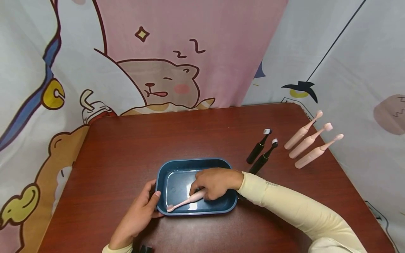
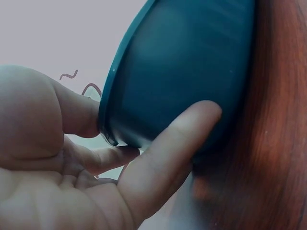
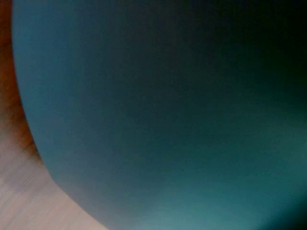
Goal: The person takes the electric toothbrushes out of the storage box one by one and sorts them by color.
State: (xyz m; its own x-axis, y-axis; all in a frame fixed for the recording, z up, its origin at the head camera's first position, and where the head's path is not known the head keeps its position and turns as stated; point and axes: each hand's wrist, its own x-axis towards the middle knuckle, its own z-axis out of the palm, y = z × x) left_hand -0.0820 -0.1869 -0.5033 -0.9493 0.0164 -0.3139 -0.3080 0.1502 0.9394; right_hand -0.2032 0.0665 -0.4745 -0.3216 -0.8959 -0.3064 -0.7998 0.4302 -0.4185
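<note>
A blue plastic tub (image 1: pixel 196 213) stands on the brown table. My right hand (image 1: pixel 216 182) reaches down inside it and holds a pink electric toothbrush (image 1: pixel 197 196) by its handle, the brush head pointing to the tub's near left corner. My left hand (image 1: pixel 141 207) grips the tub's left end, thumb at the rim. The left wrist view shows that hand's fingers (image 2: pixel 177 148) against the tub's outer wall (image 2: pixel 192 62). Only the blurred blue tub (image 3: pixel 120 120) fills most of the right wrist view; hand and toothbrush are hidden there.
To the right of the tub, two black electric toothbrushes (image 1: pixel 262 160) lie side by side. Beyond them, three pink electric toothbrushes (image 1: pixel 305 147) lie near the table's right edge. A cartoon-printed curtain (image 1: pixel 221 52) hangs behind the table (image 1: pixel 126 140).
</note>
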